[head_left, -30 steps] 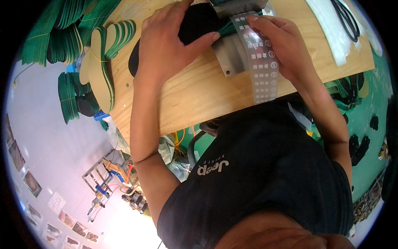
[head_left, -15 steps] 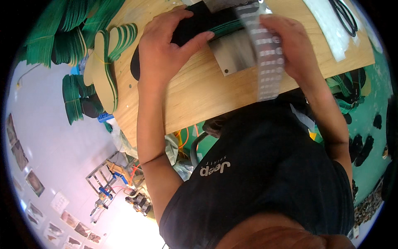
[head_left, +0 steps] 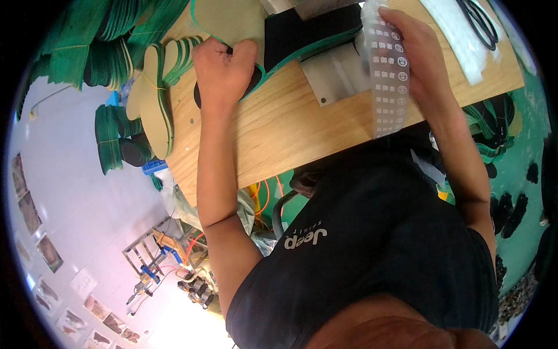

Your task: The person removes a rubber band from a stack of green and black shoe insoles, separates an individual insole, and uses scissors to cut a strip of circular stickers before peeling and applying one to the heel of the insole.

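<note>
My left hand (head_left: 224,72) is closed with its fingertips at the edge of a beige-faced, green-edged insole (head_left: 232,23), raised at an angle above the table's left part. Beside it a black insole with a green edge (head_left: 308,35) lies on the table, reaching across to a shiny metal plate (head_left: 337,78). My right hand (head_left: 424,55) pinches the top of a translucent strip of labels with rows of white print (head_left: 388,81). That strip hangs down past the plate's right side, toward the table's near edge.
Bundled green and beige insoles (head_left: 157,110) stand at the table's left edge, with tall green stacks (head_left: 70,58) behind. A white sheet (head_left: 453,41) carrying a black loop of cord (head_left: 479,23) lies at the right. More insoles (head_left: 491,128) sit below the wooden table (head_left: 279,145).
My left hand has gone from spread over the black insole to closed on an insole, whose beige face now shows. The label strip has shifted slightly right and hangs less blurred.
</note>
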A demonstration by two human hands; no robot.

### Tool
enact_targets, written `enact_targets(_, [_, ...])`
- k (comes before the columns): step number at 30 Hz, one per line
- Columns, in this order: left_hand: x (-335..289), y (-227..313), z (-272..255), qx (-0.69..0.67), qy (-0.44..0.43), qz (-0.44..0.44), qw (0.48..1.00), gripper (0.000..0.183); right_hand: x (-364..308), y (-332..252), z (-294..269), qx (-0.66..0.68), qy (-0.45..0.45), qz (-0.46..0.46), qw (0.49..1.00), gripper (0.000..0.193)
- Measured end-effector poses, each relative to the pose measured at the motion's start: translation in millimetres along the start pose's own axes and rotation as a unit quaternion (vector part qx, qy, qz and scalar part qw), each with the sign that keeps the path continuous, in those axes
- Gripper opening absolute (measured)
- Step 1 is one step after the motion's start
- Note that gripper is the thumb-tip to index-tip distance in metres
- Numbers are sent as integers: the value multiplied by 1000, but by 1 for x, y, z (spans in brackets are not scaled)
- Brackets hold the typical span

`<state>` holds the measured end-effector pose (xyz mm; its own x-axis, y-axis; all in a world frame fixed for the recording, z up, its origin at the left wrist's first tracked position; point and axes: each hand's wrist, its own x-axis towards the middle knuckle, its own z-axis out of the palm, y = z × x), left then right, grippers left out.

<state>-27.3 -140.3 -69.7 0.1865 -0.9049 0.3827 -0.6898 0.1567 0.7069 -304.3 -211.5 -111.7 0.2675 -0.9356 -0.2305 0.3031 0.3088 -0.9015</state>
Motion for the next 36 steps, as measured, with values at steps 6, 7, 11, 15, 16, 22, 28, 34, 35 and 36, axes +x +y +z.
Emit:
enact_targets(6, [-5,9,-2,-25,-14,-13,1000,18,-14,1,3,-281,23,-183,942,21])
enact_targets(7, [-5,9,-3,-26,-16,-18,999,18,-14,2,6,-149,15,-101,984,21])
enact_targets(11, [-6,6,-1,-27,-14,13,999,16,-19,0,20,-37,-4,19,999,23])
enact_targets(15, [-6,3,-3,-16,-26,41,999,13,-23,-2,32,-50,-33,39,997,22])
enact_targets(16, [-6,5,-3,-7,-28,38,999,12,-22,-1,32,-56,-38,49,996,22])
enact_targets(22, [-5,7,-2,9,-34,64,997,10,-19,2,32,-69,-66,63,993,20])
enact_targets(28, [-6,5,-1,8,-33,61,998,10,-17,3,33,-78,-69,48,993,20])
enact_targets(34, [-7,9,-2,20,-34,44,998,8,-15,4,31,-77,-69,67,992,21])
enact_targets(35, [-7,10,-2,22,-34,41,998,8,-15,3,30,-79,-66,72,992,21])
enact_targets(36, [-6,11,-1,21,-35,37,998,8,-14,3,30,-80,-74,74,991,22])
